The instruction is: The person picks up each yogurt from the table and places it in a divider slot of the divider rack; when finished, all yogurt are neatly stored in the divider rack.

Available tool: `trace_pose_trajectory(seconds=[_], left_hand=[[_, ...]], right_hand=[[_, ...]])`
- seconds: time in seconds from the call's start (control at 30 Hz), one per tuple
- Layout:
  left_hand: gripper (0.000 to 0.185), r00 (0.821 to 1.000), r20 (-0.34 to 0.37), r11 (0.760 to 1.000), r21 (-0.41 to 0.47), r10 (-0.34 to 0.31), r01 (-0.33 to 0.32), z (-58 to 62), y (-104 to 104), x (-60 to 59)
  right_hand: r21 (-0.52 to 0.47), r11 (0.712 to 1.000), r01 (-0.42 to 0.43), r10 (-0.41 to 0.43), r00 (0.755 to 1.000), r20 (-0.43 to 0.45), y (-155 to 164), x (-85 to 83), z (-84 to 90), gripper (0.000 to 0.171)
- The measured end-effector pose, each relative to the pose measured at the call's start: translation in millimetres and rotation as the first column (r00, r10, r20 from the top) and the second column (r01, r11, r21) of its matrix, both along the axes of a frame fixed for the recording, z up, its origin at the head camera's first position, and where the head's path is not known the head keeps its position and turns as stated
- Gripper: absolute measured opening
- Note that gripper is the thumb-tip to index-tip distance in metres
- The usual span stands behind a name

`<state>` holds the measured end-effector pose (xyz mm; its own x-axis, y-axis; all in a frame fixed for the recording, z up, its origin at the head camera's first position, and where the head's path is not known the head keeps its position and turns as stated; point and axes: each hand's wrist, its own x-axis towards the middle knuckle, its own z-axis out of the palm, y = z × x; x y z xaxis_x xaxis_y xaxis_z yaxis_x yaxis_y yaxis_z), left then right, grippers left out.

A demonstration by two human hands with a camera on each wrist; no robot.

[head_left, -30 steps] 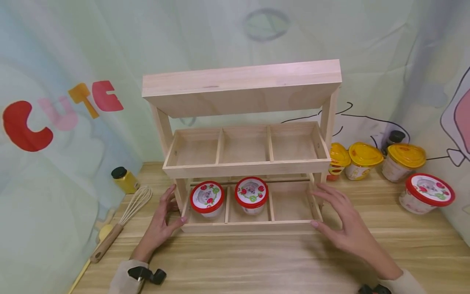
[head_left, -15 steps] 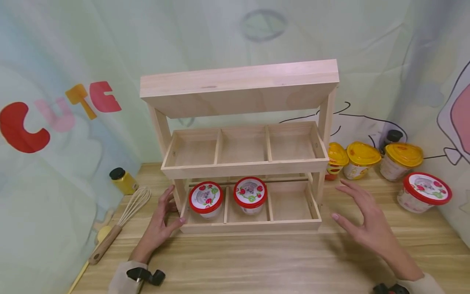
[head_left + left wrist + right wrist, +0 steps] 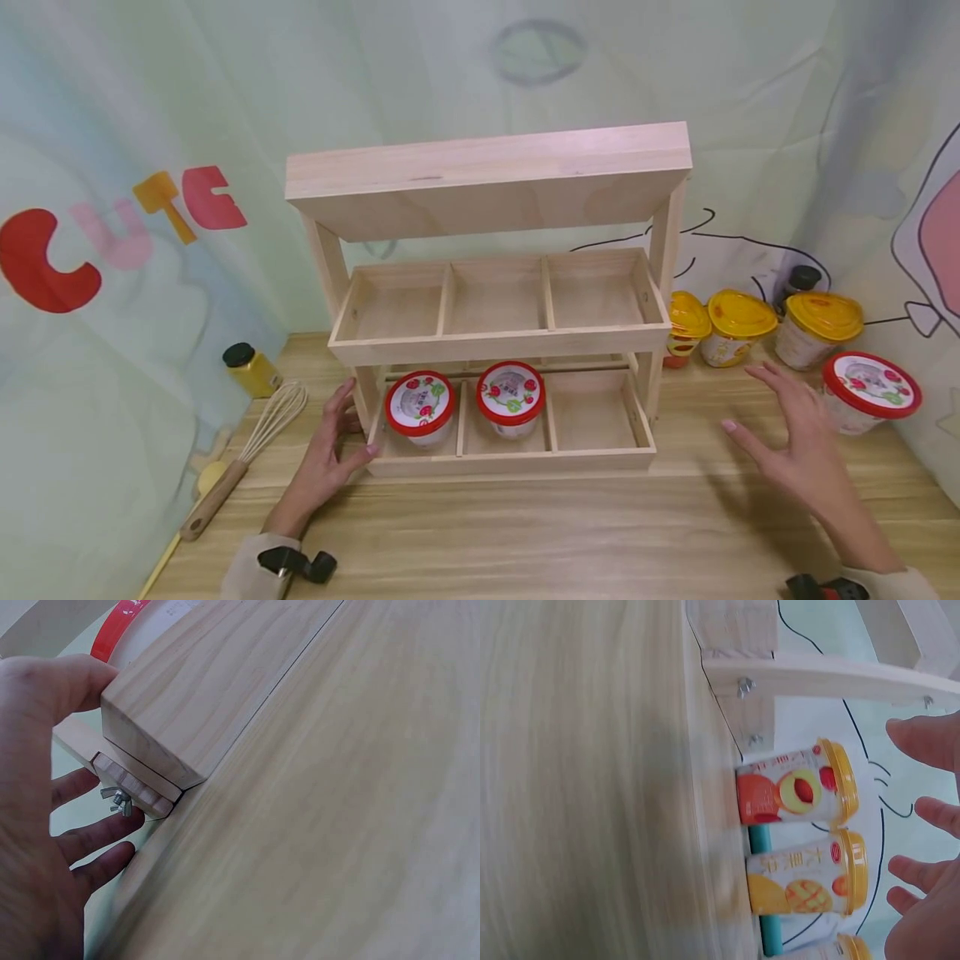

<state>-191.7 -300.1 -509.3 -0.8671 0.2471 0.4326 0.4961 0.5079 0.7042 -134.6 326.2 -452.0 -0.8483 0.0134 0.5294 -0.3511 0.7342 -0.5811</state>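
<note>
A wooden shelf rack (image 3: 487, 179) stands on the table with two trays of three compartments each. The lower tray (image 3: 517, 460) holds two red-lidded cups (image 3: 420, 402) (image 3: 512, 393) in its left and middle compartments. My left hand (image 3: 330, 442) rests with straight fingers against the tray's front left corner (image 3: 150, 727), thumb on the front edge. My right hand (image 3: 795, 433) hovers open above the table, right of the rack, close to a third red-lidded cup (image 3: 870, 390). In the right wrist view its fingers (image 3: 930, 742) are spread near the yellow-lidded cups (image 3: 795, 787).
Three yellow-lidded cups (image 3: 738, 325) and a dark-capped bottle (image 3: 802, 279) stand at the back right. A whisk (image 3: 251, 446) and a small yellow jar (image 3: 251, 367) lie left of the rack. A printed cloth backdrop (image 3: 112, 242) closes in the back and sides.
My right hand has left the lower tray's right front corner and moved right, toward the red-lidded cup. The left hand has stayed at the left corner.
</note>
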Motion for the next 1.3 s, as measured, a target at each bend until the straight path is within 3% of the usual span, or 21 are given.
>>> trace_pose_trajectory(seconds=[0.23,0.57,1.3], left_hand=[[0.105,1.0,-0.014,1.0,-0.001,0.002,-0.002,0.1,0,1.7],[0.104,0.999,-0.043,1.0,0.001,-0.016,0.016,-1.1,-1,-1.3],[0.103,0.999,-0.041,1.0,0.013,-0.019,0.02,-0.5,0,-1.6]], right_hand=[[0.024,0.998,0.049,-0.049,0.999,-0.002,15,-0.1,1.8,0.077],[0.086,0.968,0.237,-0.245,0.965,0.096,35,0.2,7.5,0.077],[0.146,0.933,0.328,-0.344,0.932,0.109,87,-13.7,-6.5,0.09]])
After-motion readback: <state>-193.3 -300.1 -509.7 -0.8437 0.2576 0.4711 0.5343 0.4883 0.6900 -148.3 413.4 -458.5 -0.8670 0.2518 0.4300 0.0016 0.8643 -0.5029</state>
